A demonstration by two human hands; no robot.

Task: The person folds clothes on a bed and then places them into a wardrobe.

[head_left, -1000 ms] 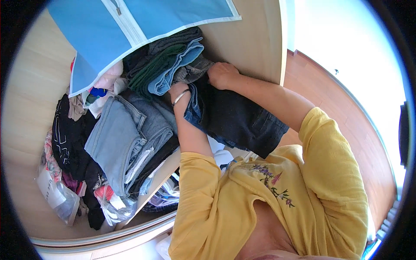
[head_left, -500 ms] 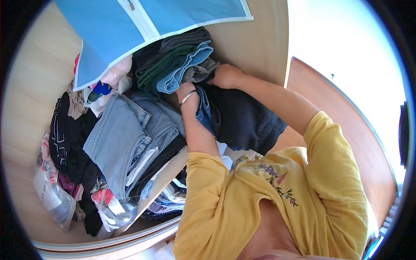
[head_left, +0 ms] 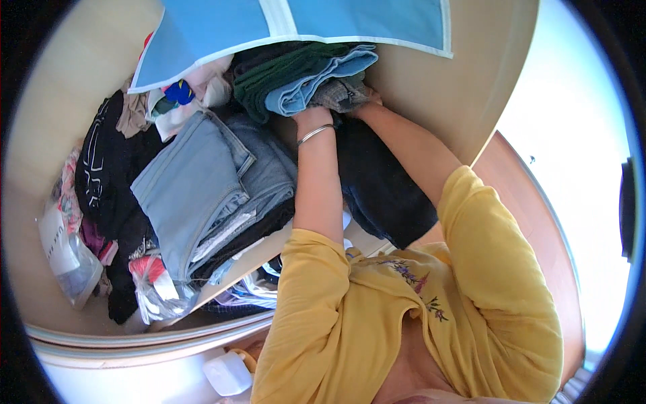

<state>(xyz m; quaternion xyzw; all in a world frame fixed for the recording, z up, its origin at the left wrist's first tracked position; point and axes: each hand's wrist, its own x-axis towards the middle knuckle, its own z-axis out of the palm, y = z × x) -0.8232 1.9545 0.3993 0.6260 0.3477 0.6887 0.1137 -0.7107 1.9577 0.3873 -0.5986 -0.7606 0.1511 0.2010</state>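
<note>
My left hand (head_left: 313,118), a silver bangle at the wrist, reaches under the near edge of folded light blue jeans (head_left: 316,82) and a grey garment (head_left: 340,93). The stack covers its fingers. My right hand (head_left: 367,106) is at the right end of the grey garment, fingers curled against it. Above these lie folded dark green knitwear (head_left: 286,77) and other dark clothes. Below both hands a black garment (head_left: 383,178) hangs down toward my chest, between my forearms.
A blue fabric flap (head_left: 363,20) with white trim overhangs the stack. To the left are folded blue jeans (head_left: 192,175), black clothes (head_left: 111,168) and clear bags (head_left: 70,259) of clothing. A wooden panel (head_left: 464,87) stands to the right. A white container (head_left: 229,374) sits low down.
The view has shifted, so the clothes appear higher and further right. My right hand has come closer to the left one. The black garment hangs further left and smoother.
</note>
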